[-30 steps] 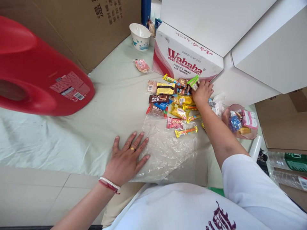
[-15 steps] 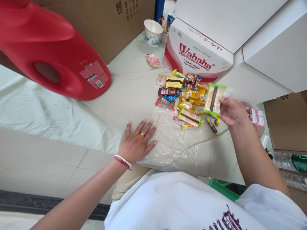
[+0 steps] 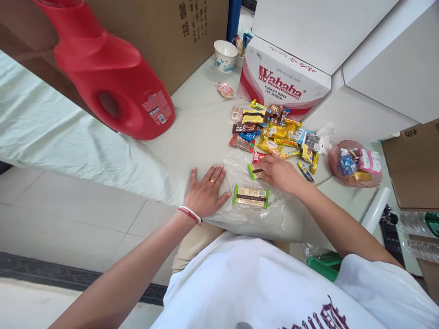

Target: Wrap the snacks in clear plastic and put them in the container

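Note:
My left hand [image 3: 206,189] lies flat with its fingers apart on the pale cloth and the edge of a clear plastic bag [image 3: 277,210]. My right hand [image 3: 281,173] is closed on a green-ended wafer packet [image 3: 254,171], whose near part is covered by the fingers. Just below it, a second wafer packet [image 3: 251,196] with green ends and a dark middle band rests on the plastic bag. Behind my right hand sits a pile of wrapped snacks: a yellow packet [image 3: 254,116], a brown packet [image 3: 242,143] and several yellow ones. A red packet [image 3: 259,156] is partly covered.
A large red jug [image 3: 137,107] stands at the left. At the back are a paper cup [image 3: 226,57], a pink packet [image 3: 225,90] and a Wahaha carton [image 3: 284,77]. A pink bowl [image 3: 334,167] with snacks stands on the right, near a white roll [image 3: 375,211].
My right hand lifted a wafer packet from the back of the pile and brought it leftward over the bag. One wafer packet now lies near my left hand, which stays flat.

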### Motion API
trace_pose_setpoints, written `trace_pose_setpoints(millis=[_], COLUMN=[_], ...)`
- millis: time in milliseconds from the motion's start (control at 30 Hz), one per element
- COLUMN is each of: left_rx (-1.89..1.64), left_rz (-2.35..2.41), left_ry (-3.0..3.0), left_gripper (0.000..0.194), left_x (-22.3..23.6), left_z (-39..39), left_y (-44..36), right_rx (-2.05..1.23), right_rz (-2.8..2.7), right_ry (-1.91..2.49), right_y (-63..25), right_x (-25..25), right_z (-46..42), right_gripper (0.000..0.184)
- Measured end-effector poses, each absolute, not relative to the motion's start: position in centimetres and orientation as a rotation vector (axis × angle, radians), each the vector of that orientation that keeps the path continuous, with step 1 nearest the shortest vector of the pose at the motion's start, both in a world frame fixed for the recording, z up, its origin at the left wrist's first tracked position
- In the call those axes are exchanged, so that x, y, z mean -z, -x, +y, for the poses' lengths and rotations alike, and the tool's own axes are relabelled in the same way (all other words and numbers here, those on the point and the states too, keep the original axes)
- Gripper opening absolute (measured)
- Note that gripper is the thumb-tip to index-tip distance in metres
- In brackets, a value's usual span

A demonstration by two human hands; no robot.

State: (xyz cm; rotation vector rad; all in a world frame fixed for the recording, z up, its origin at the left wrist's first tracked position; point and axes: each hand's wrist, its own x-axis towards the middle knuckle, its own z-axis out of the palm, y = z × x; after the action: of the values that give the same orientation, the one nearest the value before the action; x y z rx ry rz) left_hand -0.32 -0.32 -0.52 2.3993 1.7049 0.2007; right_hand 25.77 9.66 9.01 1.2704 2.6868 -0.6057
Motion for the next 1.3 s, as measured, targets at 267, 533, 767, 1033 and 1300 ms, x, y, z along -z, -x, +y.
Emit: trace_pose_setpoints(millis=[267,533,767,1033,1300], left_rx=[-0.282,-0.297,-0.34,-0.502,-0.345], left_rz=[1.738,1.829,1.873,1.543,1.484], left_ry=[-2.371,-2.296,-2.263,-2.58,-2.525], left_gripper=[0.077,0.077,0.078,0.06,0.077], left_x=[0.6,0.8,1.1,1.5,1.2], left_z=[-0.6,-2.1,-2.8,-3.4,-4.2], left_y=[0.2,-0.2,-0.3,0.8,1.3], right_rx=[0.286,0.652,0.187,0.758,1.015], right_rz=[2.52,2.649,2.354,2.827,2.586], right_ry=[-1.41,-1.653,-2.425,-1.983,-1.56], right_y=[-28.4,-27.4,-32.5,-34.2,-34.9], right_x=[-8.6,-10.9,-9.4,-10.6,-4.8], right_z=[11.3,6.4,8.5,2.0,-5.0], right_gripper=[0.055,0.066,0.07,0.056,0.053])
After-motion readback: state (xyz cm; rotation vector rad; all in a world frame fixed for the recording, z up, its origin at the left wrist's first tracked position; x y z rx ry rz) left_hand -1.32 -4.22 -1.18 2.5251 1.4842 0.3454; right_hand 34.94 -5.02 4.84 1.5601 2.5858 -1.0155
